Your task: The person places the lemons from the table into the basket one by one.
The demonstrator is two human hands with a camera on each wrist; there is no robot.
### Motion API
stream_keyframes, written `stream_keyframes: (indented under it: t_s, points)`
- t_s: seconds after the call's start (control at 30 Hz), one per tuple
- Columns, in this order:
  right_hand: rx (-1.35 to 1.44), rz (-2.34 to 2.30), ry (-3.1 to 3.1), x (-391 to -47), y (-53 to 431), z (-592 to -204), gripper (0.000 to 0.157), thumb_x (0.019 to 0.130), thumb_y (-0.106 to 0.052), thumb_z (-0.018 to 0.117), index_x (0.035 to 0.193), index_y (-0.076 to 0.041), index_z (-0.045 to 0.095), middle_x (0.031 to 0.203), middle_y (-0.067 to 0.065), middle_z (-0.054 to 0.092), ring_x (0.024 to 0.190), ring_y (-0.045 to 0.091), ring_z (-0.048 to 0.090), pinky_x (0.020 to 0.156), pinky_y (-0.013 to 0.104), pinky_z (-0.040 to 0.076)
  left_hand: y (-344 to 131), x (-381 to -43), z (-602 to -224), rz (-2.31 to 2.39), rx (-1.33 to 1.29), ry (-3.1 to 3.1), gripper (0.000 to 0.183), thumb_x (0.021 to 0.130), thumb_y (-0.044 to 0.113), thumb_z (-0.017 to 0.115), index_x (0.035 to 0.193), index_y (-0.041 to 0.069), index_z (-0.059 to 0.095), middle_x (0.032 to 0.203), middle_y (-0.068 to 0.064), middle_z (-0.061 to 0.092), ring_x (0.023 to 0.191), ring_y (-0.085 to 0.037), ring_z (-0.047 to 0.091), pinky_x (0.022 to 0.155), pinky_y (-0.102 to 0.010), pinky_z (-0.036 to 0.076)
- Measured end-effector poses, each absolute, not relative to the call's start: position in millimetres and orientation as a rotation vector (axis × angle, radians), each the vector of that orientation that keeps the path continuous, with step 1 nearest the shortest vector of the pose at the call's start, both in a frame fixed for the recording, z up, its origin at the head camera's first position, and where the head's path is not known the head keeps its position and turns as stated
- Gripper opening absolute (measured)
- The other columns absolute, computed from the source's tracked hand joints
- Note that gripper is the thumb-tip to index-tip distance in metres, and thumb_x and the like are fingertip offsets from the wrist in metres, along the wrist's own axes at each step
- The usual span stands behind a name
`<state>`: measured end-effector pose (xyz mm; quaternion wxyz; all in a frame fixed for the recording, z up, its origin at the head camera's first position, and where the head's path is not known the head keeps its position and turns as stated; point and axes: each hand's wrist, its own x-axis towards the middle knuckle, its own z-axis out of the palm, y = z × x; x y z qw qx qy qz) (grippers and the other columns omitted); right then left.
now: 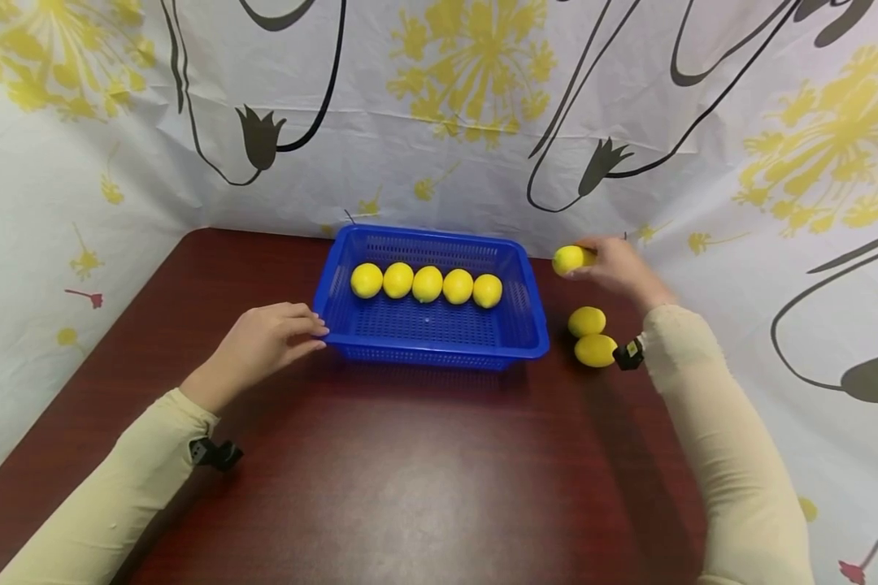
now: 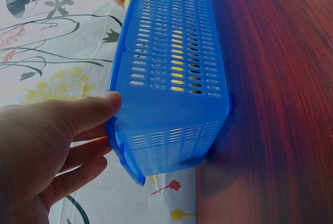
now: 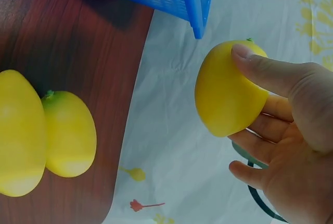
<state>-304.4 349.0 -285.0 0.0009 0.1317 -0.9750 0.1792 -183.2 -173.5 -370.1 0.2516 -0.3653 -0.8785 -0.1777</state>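
Note:
A blue plastic basket (image 1: 439, 351) with slotted walls stands on the table, and several yellow lemons (image 1: 428, 284) lie in a row inside it. At its near left corner my left hand (image 1: 267, 345) pinches the rim; the left wrist view shows the thumb (image 2: 99, 110) on the outer side and fingers behind. Off the basket's right side, my right hand (image 1: 615, 266) holds a lemon (image 3: 229, 88) above the table's far edge, thumb on one side and fingers on the other. Two more lemons, one nearer (image 1: 595, 351) and one farther (image 1: 587, 322), rest together below that hand.
The dark red-brown table (image 1: 410, 487) has a glossy surface. White cloth (image 1: 439, 179) printed with yellow and grey flowers hangs behind it and along both sides. Small black cameras are strapped to the left wrist (image 1: 215, 455) and the right wrist (image 1: 628, 354).

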Motion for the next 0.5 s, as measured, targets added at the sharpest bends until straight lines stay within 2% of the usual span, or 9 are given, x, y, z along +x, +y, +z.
stream_keyframes:
  t_s: [0.5]
  points:
    - [0.438,0.576,-3.062,-309.9,327.4,-273.9,0.048,0.087,-0.023,0.075,0.131,-0.006,0.061,0.116,0.017,0.066,0.096,0.031,0.056,0.086,0.040,0.043,-173.3,-182.7,-370.0,-0.476,-0.986,-2.403,0.023,0.074,0.022,0.087,0.093,0.012,0.078,0.089,-0.002,0.073,0.081,-0.018,0.070,0.071,-0.037,0.060]
